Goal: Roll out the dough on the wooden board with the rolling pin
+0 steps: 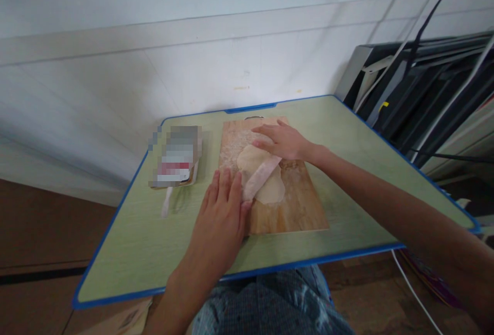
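Observation:
A wooden cutting board (295, 216), dusted with flour, carries a flat, uneven sheet of pale dough (272, 191). Across the dough lies a floury rolling pin (262, 176), slanting from lower left to upper right. My left hand (224, 211) covers the pin's near end, its thumb against the pin and its fingers stretched forward. At the far end, my right hand (283, 140) holds the pin under its palm, with the fingers reaching left over the board. Both ends of the pin are hidden by my hands.
The board lies on a green folding table (127, 252) with a blue edge. A partly pixelated tray-like container (195, 170) sits on the left, with a pale handle (166, 202) sticking out. A white wall (247, 62) stands behind; dark folded furniture (424, 88) leans at the right.

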`<state>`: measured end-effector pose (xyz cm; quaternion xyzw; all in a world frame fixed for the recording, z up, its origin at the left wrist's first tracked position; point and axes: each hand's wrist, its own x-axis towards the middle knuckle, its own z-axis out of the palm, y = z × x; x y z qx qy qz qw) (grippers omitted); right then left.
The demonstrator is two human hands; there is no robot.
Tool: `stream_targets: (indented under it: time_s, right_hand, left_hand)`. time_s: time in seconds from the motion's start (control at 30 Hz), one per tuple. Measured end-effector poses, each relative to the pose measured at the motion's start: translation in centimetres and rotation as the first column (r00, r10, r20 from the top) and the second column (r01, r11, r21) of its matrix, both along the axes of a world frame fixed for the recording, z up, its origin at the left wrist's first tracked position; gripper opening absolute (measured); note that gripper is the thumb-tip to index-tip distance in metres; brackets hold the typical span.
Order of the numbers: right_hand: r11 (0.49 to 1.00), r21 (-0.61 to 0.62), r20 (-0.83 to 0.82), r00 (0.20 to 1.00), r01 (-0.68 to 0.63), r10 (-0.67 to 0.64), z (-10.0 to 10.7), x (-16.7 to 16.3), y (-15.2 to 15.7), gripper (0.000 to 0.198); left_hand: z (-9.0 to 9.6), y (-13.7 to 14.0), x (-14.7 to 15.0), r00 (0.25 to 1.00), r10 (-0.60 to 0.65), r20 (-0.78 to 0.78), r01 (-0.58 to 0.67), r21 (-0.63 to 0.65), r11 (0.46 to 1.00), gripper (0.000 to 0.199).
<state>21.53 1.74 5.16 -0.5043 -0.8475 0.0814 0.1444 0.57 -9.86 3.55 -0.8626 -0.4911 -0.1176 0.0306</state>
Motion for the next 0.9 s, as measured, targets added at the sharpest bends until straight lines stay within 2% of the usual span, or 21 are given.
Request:
stream_targets:
  time_s: [0.17, 0.3, 0.57, 0.73, 0.9]
  right_hand:
    - [0.997, -0.033, 0.224, 0.973, 0.07, -0.061, 0.3, -1.7, 1.4, 0.062]
    - [0.992, -0.083, 0.3, 0.952, 0.092, -0.063, 0.3, -2.0, 1.5, 0.064]
    - [0.996, -0.057, 0.308, 0.95, 0.065, -0.044, -0.2, -1.0, 0.1, 0.057]
    - [0.997, -0.017, 0.294, 0.954, 0.07, -0.062, -0.5, 0.0, -1.2, 0.054]
    - [0.998, -0.02, 0.269, 0.962, 0.065, -0.057, -0.7, 0.0, -1.0, 0.055]
  left_hand:
    - [-0.6, 0.3, 0.0, 1.0, 0.027, 0.004, -0.027, 0.012, 1.0, 0.056]
    - [-1.0, 0.2, 0.1, 0.999, 0.03, 0.024, -0.03, 0.011, 0.999, 0.063]
    - [-0.5, -0.5, 0.4, 0.999, 0.034, 0.041, -0.034, 0.011, 0.999, 0.063]
    - [-0.4, -1.4, 1.1, 1.0, 0.021, -0.019, -0.019, 0.084, 0.996, 0.062]
    - [-0.6, -1.6, 1.4, 1.0, 0.023, -0.007, -0.022, 0.091, 0.996, 0.058]
